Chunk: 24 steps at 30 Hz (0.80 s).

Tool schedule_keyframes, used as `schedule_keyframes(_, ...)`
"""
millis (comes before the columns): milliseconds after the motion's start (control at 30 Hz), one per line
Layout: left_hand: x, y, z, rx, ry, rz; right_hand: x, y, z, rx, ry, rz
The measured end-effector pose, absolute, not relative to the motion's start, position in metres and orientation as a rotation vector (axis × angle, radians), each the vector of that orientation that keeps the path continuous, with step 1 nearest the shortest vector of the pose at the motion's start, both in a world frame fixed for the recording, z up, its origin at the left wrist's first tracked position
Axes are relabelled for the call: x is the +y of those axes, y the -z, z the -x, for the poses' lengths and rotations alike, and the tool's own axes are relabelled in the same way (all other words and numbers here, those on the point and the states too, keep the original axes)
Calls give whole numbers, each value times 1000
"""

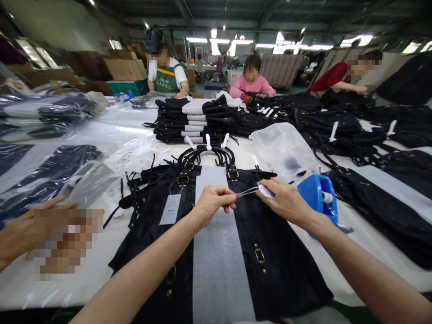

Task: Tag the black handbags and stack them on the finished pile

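Observation:
A black handbag (283,270) lies flat before me, a grey paper strip (219,252) running down its middle. Above it my left hand (216,203) pinches one end of a pale string (248,191). My right hand (286,200) is closed on a small white hang tag (266,191) at the string's other end. A printed grey tag (170,209) hangs from the bag's left buckle. The dark handles (205,150) arch up at the top, with white bands around them.
At my right stands a blue tape dispenser (315,193), near a translucent plastic bag (283,148). Folded black bags (195,119) are stacked behind. Another person's hands (20,234) work at the left beside plastic-wrapped bags (40,175). More black bags (388,198) lie at right; people stand opposite.

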<state>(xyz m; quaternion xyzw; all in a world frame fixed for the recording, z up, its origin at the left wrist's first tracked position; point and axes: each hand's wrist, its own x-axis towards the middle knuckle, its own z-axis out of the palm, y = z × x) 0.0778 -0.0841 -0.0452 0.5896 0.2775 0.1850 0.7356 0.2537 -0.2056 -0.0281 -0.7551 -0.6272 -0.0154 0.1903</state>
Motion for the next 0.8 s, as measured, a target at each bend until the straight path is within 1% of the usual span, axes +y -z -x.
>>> schedule_keyframes(267,-71,50,-64,729,-438,-1191,-195,38,-244,-1823,-42,2135)
schedule_keyframes(433,-57,51,-47,793,-373,-1230,-198,44,-240,-1895,-157,2220)
schedule_keyframes(500,-52,50,-38,818,-338,-1312,-198,44,-234,-2000,-206,2150)
schedule_keyframes(567,-51,47,-32,809,-293,-1443,-193,41,-223,-2106,-257,1981)
schedule_keyframes(667,-50,44,-26,755,-205,-1622,-174,38,-199,-2113,-447,1719)
schedule_keyframes(800,-43,43,-17,752,-213,-1725,-134,45,-163,-1854,-887,1539)
